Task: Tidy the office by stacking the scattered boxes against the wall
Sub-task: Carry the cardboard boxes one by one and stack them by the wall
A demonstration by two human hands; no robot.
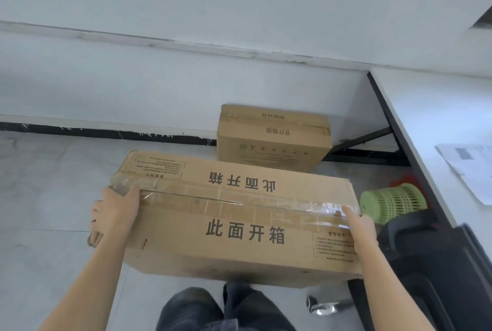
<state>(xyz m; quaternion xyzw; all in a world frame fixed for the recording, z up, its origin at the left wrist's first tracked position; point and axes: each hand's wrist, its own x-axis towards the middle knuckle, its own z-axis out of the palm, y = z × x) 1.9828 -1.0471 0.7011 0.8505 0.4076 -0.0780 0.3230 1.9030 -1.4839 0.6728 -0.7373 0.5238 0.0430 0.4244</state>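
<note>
Far left: grey floor (40,197), black skirting strip (106,133) at the foot of the white wall (186,85). Gripping the left end of the big cardboard box (239,221) with the left hand (114,213): thumb over the taped top edge, fingers curled round the torn end flap. Held lengthwise across the body above dark trousers (191,309), top face up, printed characters on both sides of the tape seam. Looks clear of the floor, but underside hidden, so can't confirm. Beyond it, a smaller box (274,139) sitting on the floor, back against the wall. Clasping the big box's right end with the right hand (362,229): one finger laid along the tape, the rest down the end face, out of sight. Right of that: green slotted basket (394,201) on the floor, black chair (426,264) nearer the camera, then white bench (426,123) with papers (468,168) lying on it.
</note>
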